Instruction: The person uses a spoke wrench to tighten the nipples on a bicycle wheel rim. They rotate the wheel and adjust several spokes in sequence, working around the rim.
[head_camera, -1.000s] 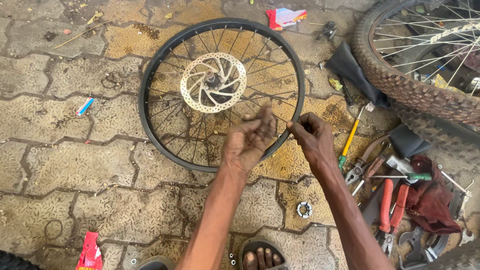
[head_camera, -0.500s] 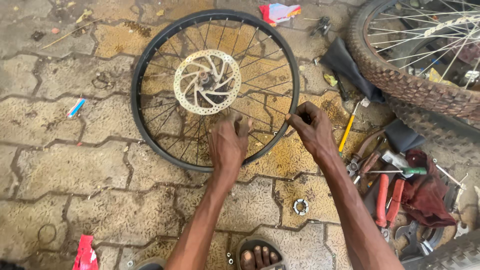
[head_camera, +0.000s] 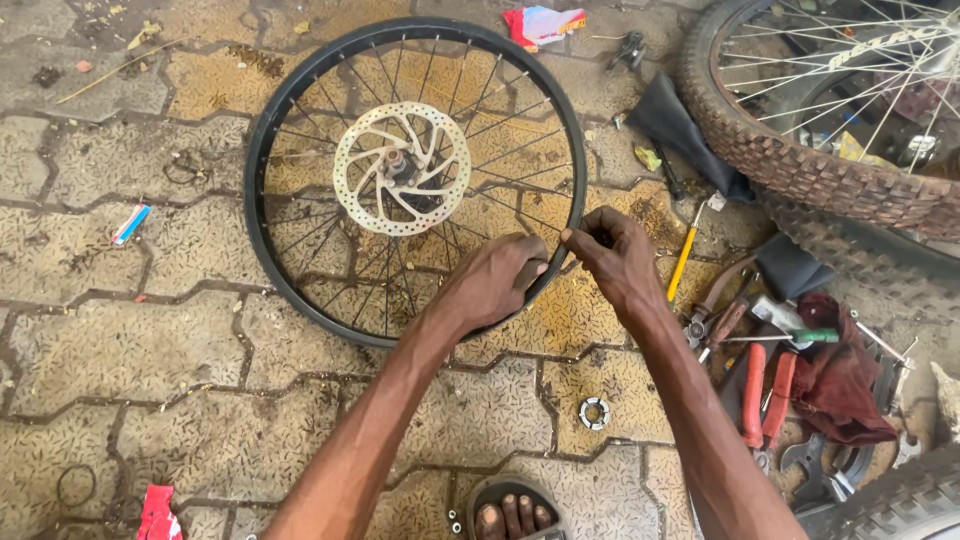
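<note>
Head view: rim (head_camera: 300, 300) under both hands (head_camera: 495, 280).

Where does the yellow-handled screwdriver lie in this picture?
In the head view, the yellow-handled screwdriver lies on the paving just right of the person's right hand, between the bare wheel rim and the pile of tools.

Open-air bicycle repair spot on patterned paving (head_camera: 150, 330), bare spoked wheel (head_camera: 415, 180) laid flat, knobby tyres (head_camera: 800, 160) stacked, pliers (head_camera: 765, 395) and screwdrivers (head_camera: 683, 262) scattered about
</note>
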